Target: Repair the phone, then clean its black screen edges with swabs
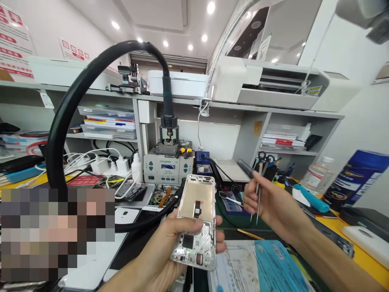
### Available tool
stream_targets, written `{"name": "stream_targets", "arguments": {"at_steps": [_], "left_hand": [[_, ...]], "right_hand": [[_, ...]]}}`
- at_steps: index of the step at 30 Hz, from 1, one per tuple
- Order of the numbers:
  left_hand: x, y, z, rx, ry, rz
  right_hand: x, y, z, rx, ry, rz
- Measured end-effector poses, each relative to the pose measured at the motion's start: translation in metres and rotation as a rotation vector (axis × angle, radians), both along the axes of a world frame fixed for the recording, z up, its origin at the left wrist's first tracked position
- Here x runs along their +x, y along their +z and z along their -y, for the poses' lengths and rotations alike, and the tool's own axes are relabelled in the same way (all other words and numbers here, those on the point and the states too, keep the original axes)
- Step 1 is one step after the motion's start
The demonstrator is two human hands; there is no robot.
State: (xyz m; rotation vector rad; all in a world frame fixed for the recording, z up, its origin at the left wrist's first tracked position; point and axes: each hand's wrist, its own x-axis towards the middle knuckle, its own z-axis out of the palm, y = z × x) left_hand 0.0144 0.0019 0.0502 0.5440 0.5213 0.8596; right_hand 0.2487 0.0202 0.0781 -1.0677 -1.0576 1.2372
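The fingers of your left hand (165, 243) clasp a smartphone mid-frame (200, 239), inner side facing you; those of your right hand (269, 198) grip metal tweezers (259, 198), points down.

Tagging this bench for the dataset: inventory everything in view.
phone frame: 1, silver and beige, left hand
tweezers: 1 pair, silver, right hand
other devices: several, white and dark, left
station: 1, grey, bench back
hose: 1, black, arching left
pad: 1, white-blue, bench front
bottle: 1, clear, bench right
container: 1, blue, far right
large machine: 1, white, top shelf right
plugs: several, white, left
posters: several, white-red, left wall
pixelated patch: 1, mixed, lower left
left hand: 1, bare, bottom centre
right hand: 1, bare, centre right
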Motion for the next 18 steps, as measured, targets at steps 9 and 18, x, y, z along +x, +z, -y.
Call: {"name": "stream_targets", "arguments": {"at_steps": [9,18], "left_hand": [[-0.003,-0.01,-0.007,0.036,0.1,-0.172],[-0.004,-0.006,-0.009,0.101,0.142,-0.245]], "right_hand": [[-0.012,-0.022,0.045,0.544,-0.089,0.814],[-0.028,-0.022,0.049,0.811,0.075,1.287]]}}
